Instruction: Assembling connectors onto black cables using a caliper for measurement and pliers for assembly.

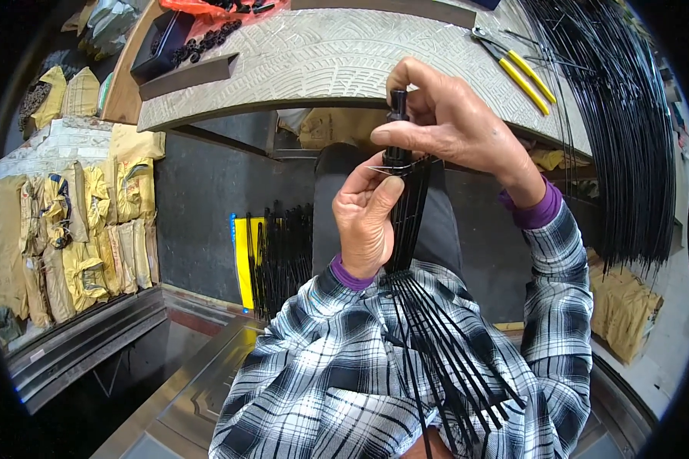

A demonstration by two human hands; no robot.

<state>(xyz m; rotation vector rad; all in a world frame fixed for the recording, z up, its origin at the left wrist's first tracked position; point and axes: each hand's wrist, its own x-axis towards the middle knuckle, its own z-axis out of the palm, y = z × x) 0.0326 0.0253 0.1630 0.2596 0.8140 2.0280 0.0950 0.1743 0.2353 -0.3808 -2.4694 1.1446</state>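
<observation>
A black umbrella frame [409,222] stands between my knees and chest, its many thin ribs gathered in a bundle and fanning out over my shirt. My left hand [366,229] is closed around the bundle just under its top. A fine wire [380,168] crosses there and sticks out to the left. Above it, my right hand [455,118] curls its thumb and forefinger about the black tube end [398,101] of the frame. Its other fingers are partly hidden behind.
Ahead is a bench [314,57] with yellow-handled pliers [524,80], a dark metal bar [191,75] and small black parts [207,42]. Many black ribs [628,138] hang over its right side. More ribs [283,252] stand by a yellow board [243,260]. Wrapped packages [76,237] are stacked left.
</observation>
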